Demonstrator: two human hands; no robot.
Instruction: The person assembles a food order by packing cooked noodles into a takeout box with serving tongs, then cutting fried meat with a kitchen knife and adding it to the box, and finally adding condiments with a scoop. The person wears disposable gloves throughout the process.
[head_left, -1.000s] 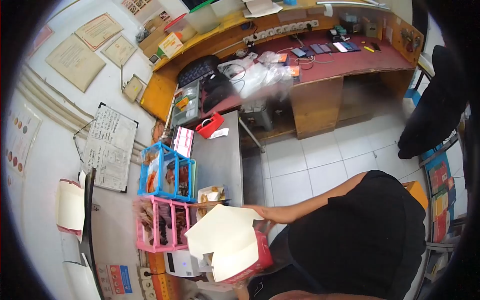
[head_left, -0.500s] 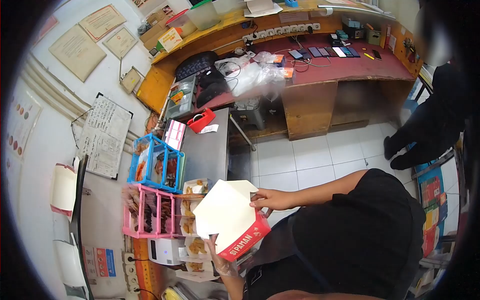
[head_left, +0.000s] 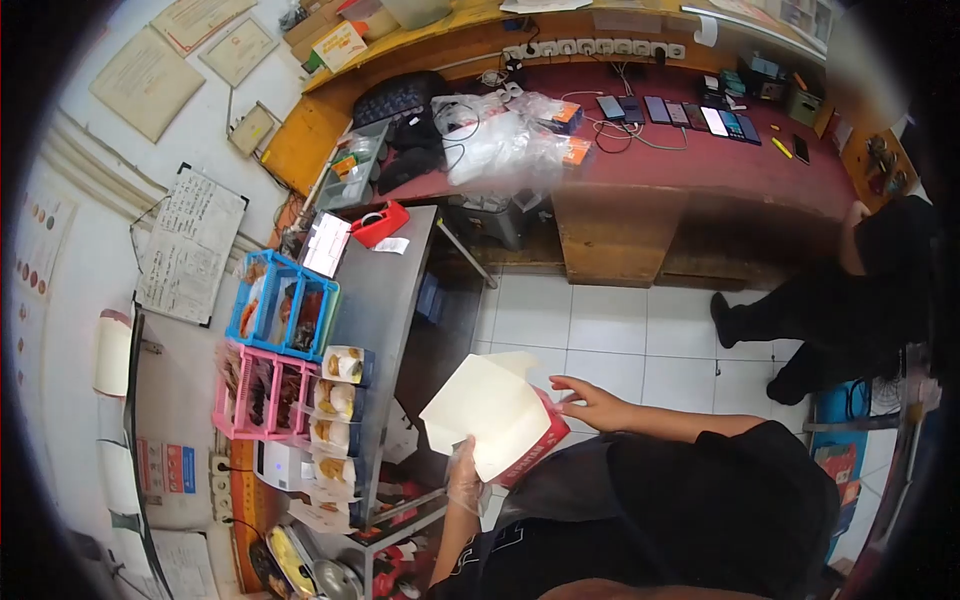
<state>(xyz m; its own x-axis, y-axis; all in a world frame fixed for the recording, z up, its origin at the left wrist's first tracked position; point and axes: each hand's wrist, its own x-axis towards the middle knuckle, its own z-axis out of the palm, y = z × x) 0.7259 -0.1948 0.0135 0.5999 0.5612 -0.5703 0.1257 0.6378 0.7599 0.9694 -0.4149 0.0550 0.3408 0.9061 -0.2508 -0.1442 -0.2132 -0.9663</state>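
I hold a cream and red cardboard food box (head_left: 495, 418) in front of my chest, its lid flap up. My left hand (head_left: 464, 482), in a thin clear glove, grips the box's near lower corner. At the box's right edge is my right hand (head_left: 593, 402), fingers spread against the side. The box hangs over the gap between the steel table (head_left: 395, 290) and the tiled floor. What the box contains is hidden by the lid.
On the steel table stand a blue basket (head_left: 281, 318), a pink basket (head_left: 258, 393), small filled food boxes (head_left: 338, 400) and a red tape dispenser (head_left: 380, 224). A wooden counter (head_left: 640, 160) with phones and plastic bags runs behind. Another person in black (head_left: 850, 300) stands at right.
The box has moved right, off the table and closer to my body. My view shifted, and the other person stepped further into sight at right.
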